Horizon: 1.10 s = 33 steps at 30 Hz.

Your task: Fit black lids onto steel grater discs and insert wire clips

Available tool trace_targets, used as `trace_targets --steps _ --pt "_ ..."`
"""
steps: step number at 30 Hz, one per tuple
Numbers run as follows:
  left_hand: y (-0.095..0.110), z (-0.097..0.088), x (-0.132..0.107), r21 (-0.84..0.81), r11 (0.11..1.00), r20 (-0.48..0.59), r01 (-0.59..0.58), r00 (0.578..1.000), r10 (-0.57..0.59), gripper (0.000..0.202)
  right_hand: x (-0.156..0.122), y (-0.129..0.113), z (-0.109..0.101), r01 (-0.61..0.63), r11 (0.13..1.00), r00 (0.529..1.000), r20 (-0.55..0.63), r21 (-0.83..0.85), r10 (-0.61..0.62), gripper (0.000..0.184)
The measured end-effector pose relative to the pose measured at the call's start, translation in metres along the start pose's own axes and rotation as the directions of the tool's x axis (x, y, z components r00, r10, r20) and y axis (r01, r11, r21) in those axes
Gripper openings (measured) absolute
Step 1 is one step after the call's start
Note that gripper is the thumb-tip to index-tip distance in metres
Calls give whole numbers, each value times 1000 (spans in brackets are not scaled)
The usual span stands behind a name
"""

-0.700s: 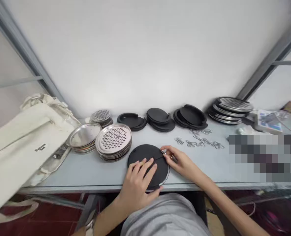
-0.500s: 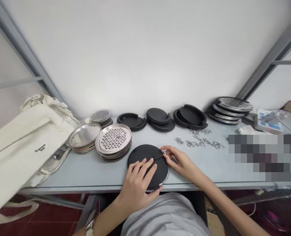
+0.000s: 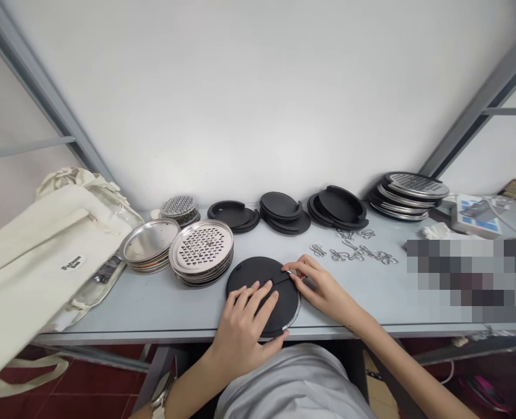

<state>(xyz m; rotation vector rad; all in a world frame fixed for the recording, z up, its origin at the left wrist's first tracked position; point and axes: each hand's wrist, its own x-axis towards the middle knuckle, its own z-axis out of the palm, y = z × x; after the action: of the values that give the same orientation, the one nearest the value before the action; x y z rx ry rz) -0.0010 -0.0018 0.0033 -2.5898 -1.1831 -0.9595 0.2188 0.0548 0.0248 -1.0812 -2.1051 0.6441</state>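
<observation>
A round black disc [image 3: 251,270] lies near the front edge of the table, with a thin metallic rim showing along its right side. My left hand [image 3: 244,320] rests spread on top of it, fingers flat and thumb by the front rim. At the disc's upper right, my right hand [image 3: 316,285] pinches a small metal wire clip [image 3: 289,273] against the black surface, beside a dark line across the disc. Most of that clip is hidden by the fingers. Several loose metal wire clips [image 3: 356,251] are scattered beyond my right hand.
Grater-like perforated metal discs [image 3: 200,247] and plain metal discs [image 3: 150,241] are stacked at left, near a cream bag [image 3: 78,244]. Black round parts [image 3: 279,206] line the back. Assembled discs [image 3: 415,186] are piled at right. The table's front edge [image 3: 153,334] is close.
My right fingers have shifted slightly left over the disc with the metal clip, which now lies flatter on the surface. My left hand stays in place.
</observation>
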Motion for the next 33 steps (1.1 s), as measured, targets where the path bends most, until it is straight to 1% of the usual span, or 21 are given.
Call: trace_targets --steps 3,8,14,20,23,25,27,29,33 --pt "0 0 0 -4 1000 9 0 1000 0 49 0 -2 0 3 1000 1000 0 10 -3 23" --pt "0 -1 0 8 1000 14 -3 1000 3 48 1 0 2 4 1000 999 -36 31 -3 23" --pt "1 -1 1 11 1000 10 -4 1000 4 47 1 1 3 34 998 997 -65 55 -30 22" --pt "0 -1 1 -8 1000 4 0 1000 0 47 0 2 2 44 999 990 -135 -19 -46 18" --pt "0 -1 1 -9 1000 3 1 1000 -1 48 0 2 3 18 1000 984 -175 8 -16 24" --pt "0 -1 1 -5 1000 4 -3 1000 3 48 -1 2 5 -6 999 977 -213 50 16 32" --pt "0 -1 1 -3 1000 6 -5 1000 5 48 -1 3 6 -5 996 970 -242 93 27 36" --pt "0 -2 1 -4 1000 10 -4 1000 4 48 -1 4 8 11 992 970 -243 125 19 37" --pt "1 -2 1 2 1000 9 -6 1000 6 47 -1 8 10 39 987 983 -181 155 -10 38"
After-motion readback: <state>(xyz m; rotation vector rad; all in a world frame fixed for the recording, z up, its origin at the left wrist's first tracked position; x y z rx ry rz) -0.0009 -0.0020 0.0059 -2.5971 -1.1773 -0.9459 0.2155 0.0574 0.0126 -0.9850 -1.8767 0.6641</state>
